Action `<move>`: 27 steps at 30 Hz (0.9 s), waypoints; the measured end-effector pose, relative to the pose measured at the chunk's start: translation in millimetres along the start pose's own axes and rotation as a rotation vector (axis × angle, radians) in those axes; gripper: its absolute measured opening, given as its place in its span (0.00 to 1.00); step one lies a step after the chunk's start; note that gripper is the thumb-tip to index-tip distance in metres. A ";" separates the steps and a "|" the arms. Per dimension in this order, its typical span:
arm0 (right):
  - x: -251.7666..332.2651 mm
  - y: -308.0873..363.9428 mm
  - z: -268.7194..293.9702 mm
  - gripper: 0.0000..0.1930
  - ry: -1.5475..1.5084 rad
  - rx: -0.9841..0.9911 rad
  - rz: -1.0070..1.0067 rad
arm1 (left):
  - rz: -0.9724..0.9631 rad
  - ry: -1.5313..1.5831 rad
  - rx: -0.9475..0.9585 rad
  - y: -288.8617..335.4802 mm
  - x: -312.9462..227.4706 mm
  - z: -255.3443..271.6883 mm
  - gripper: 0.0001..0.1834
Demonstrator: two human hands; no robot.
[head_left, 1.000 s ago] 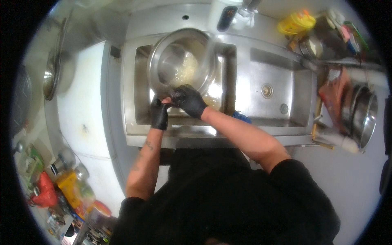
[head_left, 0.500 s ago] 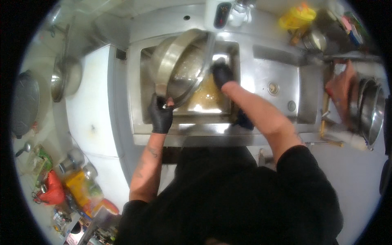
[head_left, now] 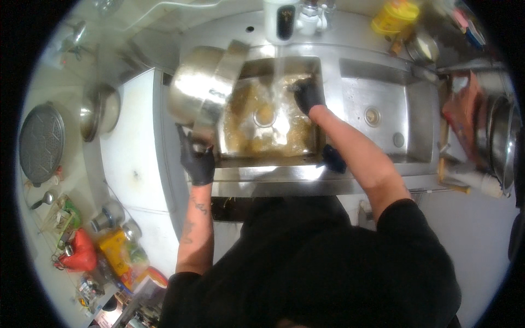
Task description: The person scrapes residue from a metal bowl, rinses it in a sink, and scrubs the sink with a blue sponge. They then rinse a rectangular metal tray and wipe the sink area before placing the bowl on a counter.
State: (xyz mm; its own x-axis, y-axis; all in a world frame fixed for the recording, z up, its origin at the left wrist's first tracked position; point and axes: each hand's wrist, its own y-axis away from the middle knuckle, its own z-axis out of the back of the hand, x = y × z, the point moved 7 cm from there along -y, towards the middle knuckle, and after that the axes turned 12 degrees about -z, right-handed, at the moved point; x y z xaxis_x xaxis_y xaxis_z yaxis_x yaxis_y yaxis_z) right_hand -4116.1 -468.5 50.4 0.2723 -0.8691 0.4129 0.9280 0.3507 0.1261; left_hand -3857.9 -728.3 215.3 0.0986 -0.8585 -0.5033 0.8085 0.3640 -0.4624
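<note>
Tilted metal pot (head_left: 197, 82), steel sink (head_left: 262, 174), white surface (head_left: 131, 150)

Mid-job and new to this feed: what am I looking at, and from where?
No robot: this is a person, seen from above by a fisheye camera on their head, which makes straight edges bend. The black-gloved left hand holds a steel pot tipped sideways, its mouth toward the left sink basin. The right hand is over that basin near the running water; whether it grips anything is unclear. Yellowish-brown liquid lies in the basin, and a second basin stands to its right.
</note>
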 end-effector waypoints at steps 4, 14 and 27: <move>5.4 21.6 27.9 0.12 0.103 -0.006 -0.037 | 0.383 0.287 -0.048 11.6 32.7 -18.6 0.18; 15.0 51.7 80.8 0.12 -0.306 -0.095 -0.043 | 0.869 0.890 0.155 75.6 59.8 -88.5 0.10; 86.0 27.9 36.2 0.15 -0.171 0.071 0.531 | 1.044 0.984 0.367 113.8 33.5 -108.3 0.11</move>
State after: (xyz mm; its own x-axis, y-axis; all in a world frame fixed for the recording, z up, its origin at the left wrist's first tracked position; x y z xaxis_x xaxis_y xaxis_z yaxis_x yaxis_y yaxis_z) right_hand -4076.0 -520.7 122.1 0.6472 -0.4997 0.5756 0.6535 0.7525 -0.0816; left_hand -3825.4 -676.5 66.7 0.4112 0.3667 -0.8345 0.7340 0.4096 0.5417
